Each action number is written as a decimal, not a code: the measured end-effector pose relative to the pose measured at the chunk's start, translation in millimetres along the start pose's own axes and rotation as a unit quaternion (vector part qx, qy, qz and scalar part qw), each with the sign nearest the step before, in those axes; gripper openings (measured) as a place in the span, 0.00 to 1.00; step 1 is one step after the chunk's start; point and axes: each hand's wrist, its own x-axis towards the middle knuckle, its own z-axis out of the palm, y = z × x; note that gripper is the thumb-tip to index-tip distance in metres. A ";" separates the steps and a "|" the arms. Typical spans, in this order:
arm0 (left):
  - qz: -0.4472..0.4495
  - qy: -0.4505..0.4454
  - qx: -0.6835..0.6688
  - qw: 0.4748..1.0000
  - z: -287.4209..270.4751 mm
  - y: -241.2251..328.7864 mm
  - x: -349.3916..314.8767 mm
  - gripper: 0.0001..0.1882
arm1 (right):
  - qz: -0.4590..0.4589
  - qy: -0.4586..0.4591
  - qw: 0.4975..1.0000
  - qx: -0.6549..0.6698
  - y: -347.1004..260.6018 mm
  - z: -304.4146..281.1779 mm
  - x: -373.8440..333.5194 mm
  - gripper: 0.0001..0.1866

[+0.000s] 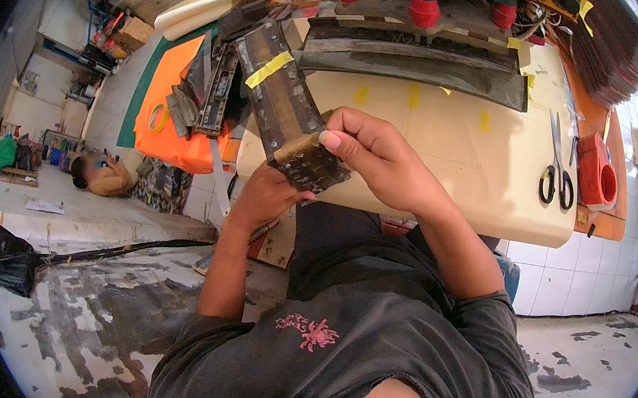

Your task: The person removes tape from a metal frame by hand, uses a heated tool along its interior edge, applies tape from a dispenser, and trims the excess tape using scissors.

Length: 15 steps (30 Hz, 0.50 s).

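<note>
- Right hand: thumb and fingers were clamped on the near right edge of the dark panel.
- Left hand: held under the panel's near end; its finger closure could not be told.
- Progress: one yellow tape strip was on the panel, beyond the fingers; the panel appeared mid-handling, release not yet done.
- Bench: paper-covered; a long dark trough lay beyond the fingers, scissors well right, an orange sheet left.
- Room: a seated person was far left of the fingers; the floor was patchy.
</note>
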 end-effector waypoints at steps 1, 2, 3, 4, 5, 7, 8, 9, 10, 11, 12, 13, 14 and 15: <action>0.015 0.013 0.023 1.000 -5.9 3.6 2.4 0.22 | 0.000 0.002 1.000 -0.011 -1.3 -0.8 -0.4 0.16; 0.030 0.025 0.046 0.998 -9.0 5.3 3.9 0.21 | 0.000 0.004 1.000 -0.021 -1.7 -1.6 -0.7 0.16; 0.030 0.025 0.047 0.998 -8.8 4.4 2.8 0.21 | 0.000 0.004 1.000 -0.021 -1.0 -1.7 -0.2 0.16; 0.011 0.027 0.035 0.999 -7.3 2.8 1.1 0.21 | -0.006 0.004 1.000 -0.027 0.8 -2.0 0.4 0.16; -0.007 0.030 0.023 0.999 -6.0 1.8 -0.3 0.22 | -0.013 0.005 0.999 -0.034 1.7 -2.0 0.8 0.16; -0.008 0.057 -0.035 0.998 0.2 8.2 -3.2 0.22 | -0.009 0.004 0.999 -0.032 0.8 -2.7 0.9 0.16; -0.008 0.084 -0.092 0.992 3.1 10.3 -4.5 0.23 | -0.005 0.002 0.999 -0.031 0.6 -3.2 1.0 0.16; -0.009 0.084 -0.092 0.992 4.7 9.4 -6.7 0.23 | -0.005 0.002 1.000 -0.031 0.8 -3.3 1.3 0.16; -0.024 0.088 -0.146 0.985 7.3 6.8 -9.1 0.25 | -0.006 0.002 0.999 -0.032 1.2 -3.5 1.8 0.16; -0.040 0.092 -0.199 0.975 9.9 3.6 -11.7 0.27 | -0.007 0.001 0.999 -0.033 1.2 -3.6 2.1 0.16; -0.040 0.092 -0.200 0.975 12.7 -2.4 -15.8 0.27 | -0.007 0.001 0.999 -0.033 0.9 -3.6 2.0 0.16; -0.058 0.087 -0.215 0.971 13.9 -8.9 -19.9 0.28 | -0.004 -0.003 1.000 -0.022 0.3 -3.4 1.9 0.16; -0.076 0.083 -0.229 0.967 16.1 -14.3 -23.7 0.29 | -0.001 -0.006 1.000 -0.010 -0.2 -3.2 1.9 0.16; -0.076 0.084 -0.229 0.967 14.0 -10.5 -19.7 0.29 | -0.001 -0.007 1.000 -0.011 0.8 -3.7 2.3 0.16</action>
